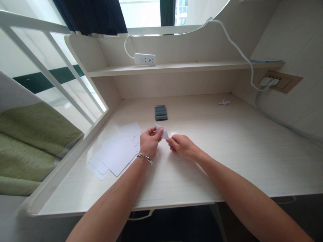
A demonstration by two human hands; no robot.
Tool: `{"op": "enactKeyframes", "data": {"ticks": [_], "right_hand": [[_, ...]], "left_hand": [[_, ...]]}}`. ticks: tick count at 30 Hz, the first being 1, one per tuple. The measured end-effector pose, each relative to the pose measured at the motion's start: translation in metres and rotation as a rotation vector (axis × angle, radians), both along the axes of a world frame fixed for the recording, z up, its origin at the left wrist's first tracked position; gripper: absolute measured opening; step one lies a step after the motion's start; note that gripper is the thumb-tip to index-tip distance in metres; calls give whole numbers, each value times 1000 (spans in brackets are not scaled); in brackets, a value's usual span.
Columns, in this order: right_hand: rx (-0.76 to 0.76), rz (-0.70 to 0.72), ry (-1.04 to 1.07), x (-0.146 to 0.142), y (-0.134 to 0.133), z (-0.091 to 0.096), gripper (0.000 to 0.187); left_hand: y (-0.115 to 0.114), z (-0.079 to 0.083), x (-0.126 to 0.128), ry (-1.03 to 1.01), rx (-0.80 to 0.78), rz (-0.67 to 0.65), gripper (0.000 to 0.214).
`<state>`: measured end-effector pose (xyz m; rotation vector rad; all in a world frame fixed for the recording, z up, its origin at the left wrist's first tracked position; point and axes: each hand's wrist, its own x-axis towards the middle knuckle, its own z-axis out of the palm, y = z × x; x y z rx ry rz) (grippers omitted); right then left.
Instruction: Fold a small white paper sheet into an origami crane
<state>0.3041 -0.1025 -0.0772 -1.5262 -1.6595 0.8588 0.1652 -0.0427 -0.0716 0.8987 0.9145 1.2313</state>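
A small piece of folded white paper [163, 132] is held up over the desk, its pointed tip toward the far side. My left hand [149, 143], with a ring and a chain bracelet, pinches it between thumb and fingers. At the paper's lower right corner, the thumb and curled fingers of my right hand [183, 146] close on its edge. Part of the paper is hidden behind my left thumb. Just beyond lies a dark phone-like object [160, 113], its upper face blurred. Loose white sheets [119, 144] overlap to the left of my left hand.
A white folded paper crane [224, 102] sits toward the back right of the desk [227, 141]. On the shelf [176, 66] stands a white power strip [145, 59]. A white cable [237, 47] hangs down to the wall socket [282, 81]. White rails [45, 70] border the left side.
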Motion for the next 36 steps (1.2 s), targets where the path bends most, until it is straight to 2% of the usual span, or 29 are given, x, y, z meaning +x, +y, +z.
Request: {"op": "enactKeyframes", "data": {"ticks": [2, 4, 8, 12, 16, 23, 31, 36], "right_hand": [[-29, 26, 30, 2, 0, 1, 34], [-62, 36, 149, 5, 1, 2, 33], [-49, -18, 384, 6, 4, 3, 43], [18, -16, 387, 4, 4, 3, 37], [-4, 4, 474, 4, 2, 1, 35], [-77, 103, 553, 7, 2, 2, 33], [-104, 75, 589, 8, 1, 5, 36], [-148, 31, 644, 9, -1, 10, 39]], "left_hand": [[2, 1, -2, -5, 11, 38, 48], [3, 1, -3, 12, 43, 56, 48], [-1, -1, -1, 74, 114, 2, 45], [-7, -2, 2, 103, 160, -114, 41], [-8, -2, 0, 157, 160, -203, 34], [-3, 3, -2, 64, 84, -111, 32], [-1, 1, -3, 27, 83, -165, 39], [-5, 6, -6, -36, 85, -227, 37]]}}
